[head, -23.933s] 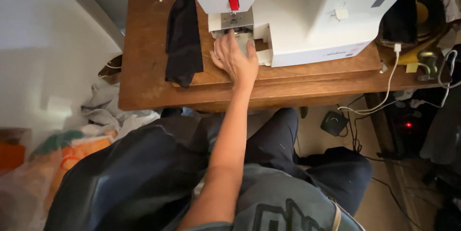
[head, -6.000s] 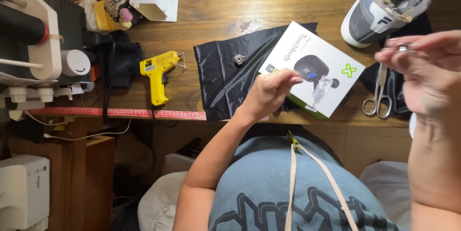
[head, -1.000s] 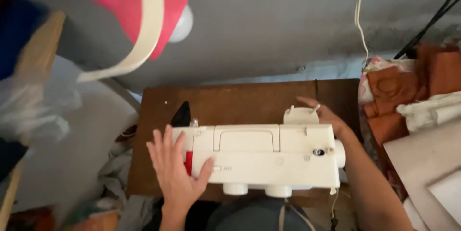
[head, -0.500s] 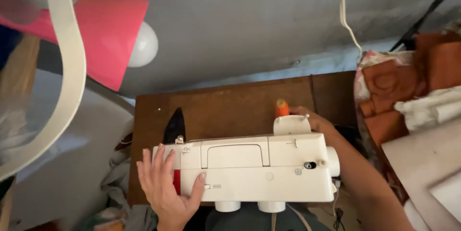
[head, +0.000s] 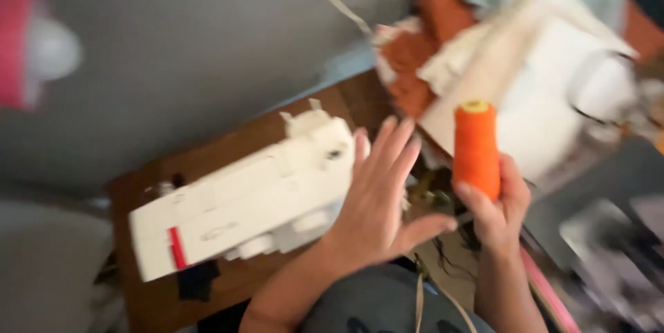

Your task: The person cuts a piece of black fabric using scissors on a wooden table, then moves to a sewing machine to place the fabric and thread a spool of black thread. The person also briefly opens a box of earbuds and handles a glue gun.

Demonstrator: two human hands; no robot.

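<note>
Where hands [head: 443, 201] meet — orange thread cone [head: 476, 148]

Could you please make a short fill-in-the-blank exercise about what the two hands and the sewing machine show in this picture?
1. The right hand holds a spool of ____ thread.
2. The left hand is open, with its fingers spread, beside the ____ sewing machine.
3. The sewing machine stands on a brown ____ table.

Missing words: orange; white; wooden
</note>
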